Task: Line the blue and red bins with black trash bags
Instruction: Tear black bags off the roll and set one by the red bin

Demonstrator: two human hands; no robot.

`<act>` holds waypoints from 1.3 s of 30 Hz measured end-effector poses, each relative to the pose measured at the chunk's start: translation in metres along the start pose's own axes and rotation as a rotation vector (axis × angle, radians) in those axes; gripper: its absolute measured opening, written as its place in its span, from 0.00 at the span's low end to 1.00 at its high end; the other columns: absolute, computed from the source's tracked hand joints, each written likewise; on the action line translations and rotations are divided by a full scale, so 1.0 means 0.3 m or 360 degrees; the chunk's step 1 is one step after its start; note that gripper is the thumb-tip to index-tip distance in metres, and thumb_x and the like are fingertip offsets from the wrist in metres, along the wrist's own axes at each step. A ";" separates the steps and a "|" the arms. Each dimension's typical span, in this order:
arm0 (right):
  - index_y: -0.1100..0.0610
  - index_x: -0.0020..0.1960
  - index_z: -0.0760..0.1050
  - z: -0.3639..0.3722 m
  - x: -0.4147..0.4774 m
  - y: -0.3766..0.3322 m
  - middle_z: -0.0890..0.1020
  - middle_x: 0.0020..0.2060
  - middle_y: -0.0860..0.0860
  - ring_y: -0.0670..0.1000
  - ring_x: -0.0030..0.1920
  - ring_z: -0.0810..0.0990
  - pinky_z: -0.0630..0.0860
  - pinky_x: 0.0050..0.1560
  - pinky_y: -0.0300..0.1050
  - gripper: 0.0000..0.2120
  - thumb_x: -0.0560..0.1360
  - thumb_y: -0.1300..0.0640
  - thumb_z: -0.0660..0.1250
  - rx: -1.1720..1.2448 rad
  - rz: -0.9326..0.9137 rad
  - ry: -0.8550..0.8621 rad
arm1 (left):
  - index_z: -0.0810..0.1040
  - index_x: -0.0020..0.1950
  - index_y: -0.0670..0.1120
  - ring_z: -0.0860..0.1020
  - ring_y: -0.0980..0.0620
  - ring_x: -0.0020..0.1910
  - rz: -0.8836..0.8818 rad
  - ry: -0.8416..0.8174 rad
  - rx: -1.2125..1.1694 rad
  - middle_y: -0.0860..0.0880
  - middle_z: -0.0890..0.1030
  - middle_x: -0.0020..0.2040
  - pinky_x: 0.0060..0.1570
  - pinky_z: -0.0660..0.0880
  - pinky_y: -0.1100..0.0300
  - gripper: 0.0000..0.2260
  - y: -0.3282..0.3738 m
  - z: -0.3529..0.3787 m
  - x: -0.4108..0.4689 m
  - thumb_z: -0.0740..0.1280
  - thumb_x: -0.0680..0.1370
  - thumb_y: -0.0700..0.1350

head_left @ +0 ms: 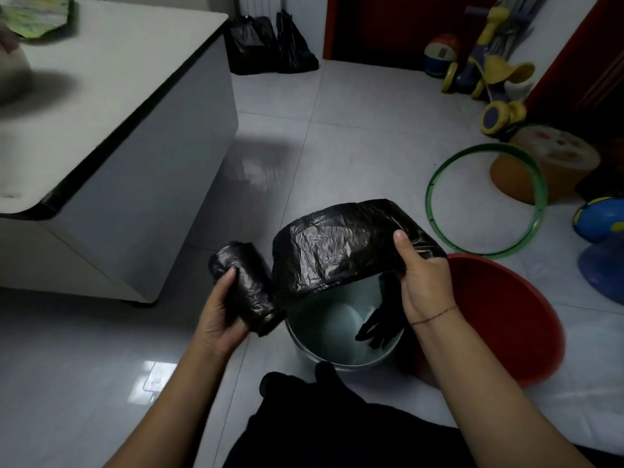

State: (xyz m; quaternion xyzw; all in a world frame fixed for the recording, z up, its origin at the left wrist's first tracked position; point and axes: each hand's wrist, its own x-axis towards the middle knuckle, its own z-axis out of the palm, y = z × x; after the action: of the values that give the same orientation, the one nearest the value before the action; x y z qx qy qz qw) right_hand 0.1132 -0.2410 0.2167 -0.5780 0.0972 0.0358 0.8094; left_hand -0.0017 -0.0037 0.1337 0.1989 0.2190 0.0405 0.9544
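A pale blue bin (305, 342) stands on the floor right in front of me, its inside showing. A black trash bag (341, 248) is stretched over the far part of its rim, and a loose end hangs down inside the bin. My right hand (422, 282) grips the bag's edge at the right of the rim. My left hand (223, 315) holds a roll of black trash bags (246, 282) just left of the bin. The red bin (499, 319) sits to the right, touching or nearly touching the blue one, with no bag on it.
A white chest with a black edge (128, 157) stands at the left. Two filled black bags (270, 45) lean at the back wall. A green hoop (486, 201), an orange stool (547, 167), a toy scooter (489, 72) and a blue toy (601, 238) crowd the right.
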 end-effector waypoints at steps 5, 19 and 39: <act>0.60 0.41 0.82 -0.038 0.012 0.050 0.87 0.39 0.52 0.52 0.43 0.85 0.80 0.43 0.44 0.03 0.71 0.60 0.72 -0.0011 0.0038 0.0013 | 0.79 0.53 0.46 0.83 0.52 0.44 0.0239 0.0393 0.0512 0.48 0.85 0.44 0.40 0.81 0.60 0.09 0.054 -0.145 0.048 0.63 0.77 0.38; 0.59 0.48 0.79 -0.097 0.025 0.180 0.84 0.43 0.56 0.52 0.41 0.84 0.81 0.46 0.47 0.04 0.73 0.63 0.68 -0.0080 0.0217 0.0117 | 0.68 0.63 0.45 0.76 0.42 0.57 0.0492 0.1053 0.1941 0.40 0.77 0.59 0.56 0.72 0.54 0.36 -0.168 -0.485 0.271 0.80 0.60 0.36; 0.63 0.53 0.79 -0.088 -0.025 0.194 0.84 0.45 0.58 0.53 0.42 0.84 0.81 0.44 0.47 0.09 0.73 0.63 0.68 -0.0082 0.0292 0.0072 | 0.80 0.56 0.40 0.81 0.49 0.38 -0.0288 0.0732 0.2078 0.42 0.83 0.44 0.34 0.76 0.60 0.16 -0.125 -0.538 0.290 0.75 0.70 0.41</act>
State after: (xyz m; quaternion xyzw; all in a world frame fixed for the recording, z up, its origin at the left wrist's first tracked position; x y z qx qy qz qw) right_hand 0.0929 -0.2463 0.1558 -0.5880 0.1672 0.0992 0.7852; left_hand 0.0064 0.0347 -0.0493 0.6992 0.4108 -0.1381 0.5686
